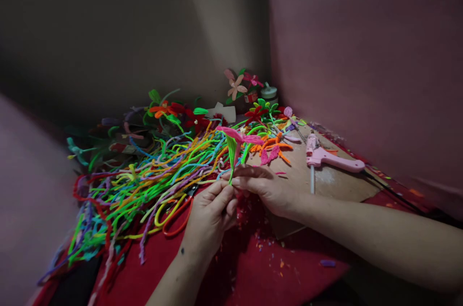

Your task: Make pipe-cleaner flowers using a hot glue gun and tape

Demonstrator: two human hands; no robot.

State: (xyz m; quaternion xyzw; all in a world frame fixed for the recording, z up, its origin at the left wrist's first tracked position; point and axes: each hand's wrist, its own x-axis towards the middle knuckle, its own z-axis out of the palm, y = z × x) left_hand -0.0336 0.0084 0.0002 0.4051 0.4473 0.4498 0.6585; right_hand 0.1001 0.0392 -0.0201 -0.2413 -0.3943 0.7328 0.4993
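A pipe-cleaner flower (237, 138) with pink petals and a green leaf (232, 152) stands upright between my hands, in the middle of the view. My left hand (213, 205) pinches the low end of its green stem. From the other side, the fingertips of my right hand (265, 185) close on the same stem, touching the left fingers. The stem's lower end is hidden by the fingers. Behind my left hand lie scissors with red-orange handles (178, 219), partly covered by a large heap of coloured pipe cleaners (159, 176).
A pink glue gun (327, 157) with a clear stick rests on a cardboard sheet (347, 185), its black cord running right. Finished flowers (237, 86) and a lidded jar (268, 93) stand at the back corner. Fuzz scraps dot the red cloth (260, 272). Walls close in behind.
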